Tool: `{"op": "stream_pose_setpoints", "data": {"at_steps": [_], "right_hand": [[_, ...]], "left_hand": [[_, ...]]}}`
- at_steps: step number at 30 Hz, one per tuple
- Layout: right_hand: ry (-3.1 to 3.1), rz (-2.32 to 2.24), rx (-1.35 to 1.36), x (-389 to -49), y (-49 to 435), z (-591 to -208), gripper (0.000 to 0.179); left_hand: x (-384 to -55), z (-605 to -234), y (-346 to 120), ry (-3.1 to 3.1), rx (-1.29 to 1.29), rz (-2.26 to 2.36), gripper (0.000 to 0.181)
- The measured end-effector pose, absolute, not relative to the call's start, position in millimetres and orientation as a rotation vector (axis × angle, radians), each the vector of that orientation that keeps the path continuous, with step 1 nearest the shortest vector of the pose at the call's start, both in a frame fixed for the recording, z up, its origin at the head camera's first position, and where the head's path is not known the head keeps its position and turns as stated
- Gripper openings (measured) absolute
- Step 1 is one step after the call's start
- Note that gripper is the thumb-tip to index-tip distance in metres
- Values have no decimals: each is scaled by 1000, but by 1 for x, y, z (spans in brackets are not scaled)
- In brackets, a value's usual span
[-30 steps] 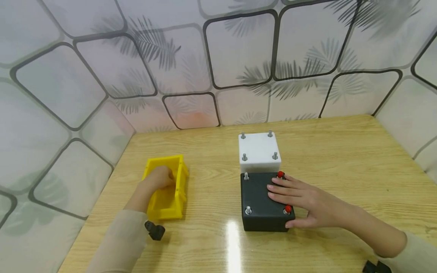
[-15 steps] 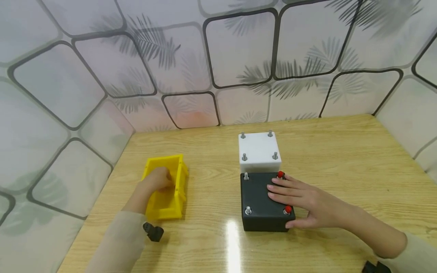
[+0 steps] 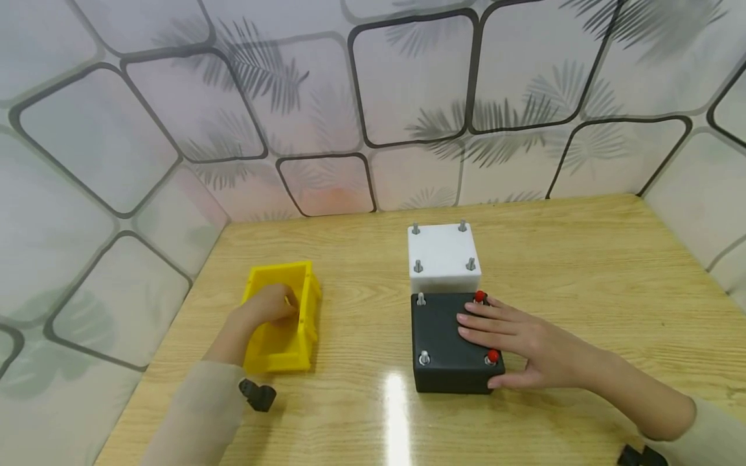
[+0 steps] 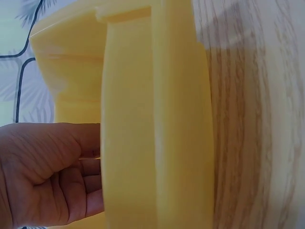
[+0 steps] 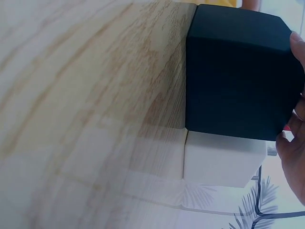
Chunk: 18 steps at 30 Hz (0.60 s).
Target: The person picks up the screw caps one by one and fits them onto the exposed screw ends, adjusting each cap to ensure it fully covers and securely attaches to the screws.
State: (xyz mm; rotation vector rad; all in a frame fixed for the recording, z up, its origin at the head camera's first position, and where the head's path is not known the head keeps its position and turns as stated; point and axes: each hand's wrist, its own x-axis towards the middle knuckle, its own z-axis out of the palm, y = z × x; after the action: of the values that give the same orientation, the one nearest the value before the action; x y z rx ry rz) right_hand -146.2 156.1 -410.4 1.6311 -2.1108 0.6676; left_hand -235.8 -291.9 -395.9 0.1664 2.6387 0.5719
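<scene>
My left hand (image 3: 269, 304) reaches down into a yellow bin (image 3: 281, 362) on the left of the table. Its fingers bend inward, and the bin wall (image 4: 131, 129) hides the fingertips in the left wrist view; I cannot tell whether they hold anything. My right hand (image 3: 519, 340) rests on the right side of a black box (image 3: 440, 333), fingers laid straight across its top and thumb at the near right corner. Bolts stand at the box's corners. A red cap (image 3: 492, 356) covers the near right bolt, another red cap (image 3: 480, 296) the far right one; the left bolts (image 3: 424, 358) are bare.
Right behind the black box stands a white box (image 3: 443, 249) with bare bolts at its corners. The wooden table (image 3: 355, 323) meets patterned walls (image 3: 408, 84) at the back and sides. Both sleeves carry small black wrist mounts (image 3: 258, 395).
The left hand stays in the bin with only slight movement, while the bin and left forearm shift a little in view. The right hand keeps its place on the black box.
</scene>
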Motion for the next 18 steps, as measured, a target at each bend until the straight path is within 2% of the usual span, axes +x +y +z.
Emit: {"op": "stream_pose_setpoints", "data": {"at_steps": [18], "right_hand": [[-2100,688,1629,-147,156,-411,71]], "left_hand": [[-239,-400,-298,2625,192,618,16]]}}
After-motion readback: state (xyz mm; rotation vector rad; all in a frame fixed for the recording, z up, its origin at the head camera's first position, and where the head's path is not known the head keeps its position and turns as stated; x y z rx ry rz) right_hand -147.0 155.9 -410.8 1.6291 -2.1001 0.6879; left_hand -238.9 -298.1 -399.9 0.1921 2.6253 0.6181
